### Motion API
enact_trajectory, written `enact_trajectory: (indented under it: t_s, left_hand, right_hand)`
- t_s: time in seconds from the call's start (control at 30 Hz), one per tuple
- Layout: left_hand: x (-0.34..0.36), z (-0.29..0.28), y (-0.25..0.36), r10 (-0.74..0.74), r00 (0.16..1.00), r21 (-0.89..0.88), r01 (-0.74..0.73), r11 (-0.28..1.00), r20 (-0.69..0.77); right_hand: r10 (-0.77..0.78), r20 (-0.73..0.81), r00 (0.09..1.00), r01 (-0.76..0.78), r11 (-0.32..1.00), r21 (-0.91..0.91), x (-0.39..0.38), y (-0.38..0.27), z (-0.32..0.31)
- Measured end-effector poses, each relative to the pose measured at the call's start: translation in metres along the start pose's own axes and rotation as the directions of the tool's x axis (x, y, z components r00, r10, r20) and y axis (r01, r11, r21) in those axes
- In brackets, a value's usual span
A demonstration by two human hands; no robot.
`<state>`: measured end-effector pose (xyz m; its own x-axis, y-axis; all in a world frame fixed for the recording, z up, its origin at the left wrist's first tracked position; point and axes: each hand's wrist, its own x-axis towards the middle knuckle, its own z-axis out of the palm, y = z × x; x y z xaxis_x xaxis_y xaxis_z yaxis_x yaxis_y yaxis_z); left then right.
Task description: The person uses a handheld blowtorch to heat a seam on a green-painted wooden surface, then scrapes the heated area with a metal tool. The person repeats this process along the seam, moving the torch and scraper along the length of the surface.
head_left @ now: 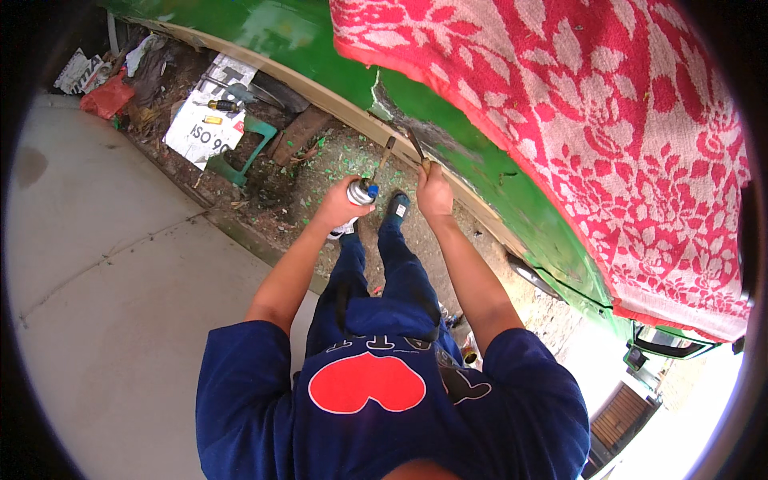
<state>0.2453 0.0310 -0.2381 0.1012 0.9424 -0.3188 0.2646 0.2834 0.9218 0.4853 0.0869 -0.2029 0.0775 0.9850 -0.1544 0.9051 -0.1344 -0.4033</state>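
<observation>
My left hand (340, 206) is wrapped round a gas canister topped with a blue-knobbed blowtorch (362, 190); its brown-tipped nozzle points up and away. No flame can be made out. To its right, my right hand (434, 194) grips a thin, dark-bladed scraper (417, 147), its tip by the lower edge of a green vehicle panel (488, 164). Along that edge the green paint is stripped, leaving a rough grey patch (416, 128) with a lifted, torn flake at its far end. Whether the blade touches the panel I cannot tell.
A red-and-pink floral towel (560, 104) drapes over the vehicle. At the far left, screwdrivers (224, 106) lie on a white printed sheet (192, 132), beside a green plastic frame (252, 152) and a brick (300, 136). Green chips litter the ground. A concrete slab (104, 240) spreads left.
</observation>
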Motion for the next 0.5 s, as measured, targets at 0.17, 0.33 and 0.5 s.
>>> enact_trajectory:
  t_s: [0.17, 0.33, 0.5]
  left_hand:
    - [0.001, 0.000, -0.006, 0.003, 1.000, 0.021, -0.003, 1.000, -0.009]
    - [0.001, -0.005, -0.004, 0.015, 0.999, 0.003, -0.015, 1.000, -0.051]
    - [0.003, -0.009, -0.007, 0.056, 0.998, 0.005, -0.055, 0.998, -0.037]
  right_hand:
    - [-0.083, -0.035, 0.996, 0.085, 0.995, 0.059, 0.007, -0.006, 0.000]
    - [-0.100, -0.001, 0.995, 0.100, 0.995, 0.016, 0.010, -0.005, -0.009]
    - [-0.112, -0.019, 0.994, 0.111, 0.993, -0.040, 0.011, -0.005, 0.004]
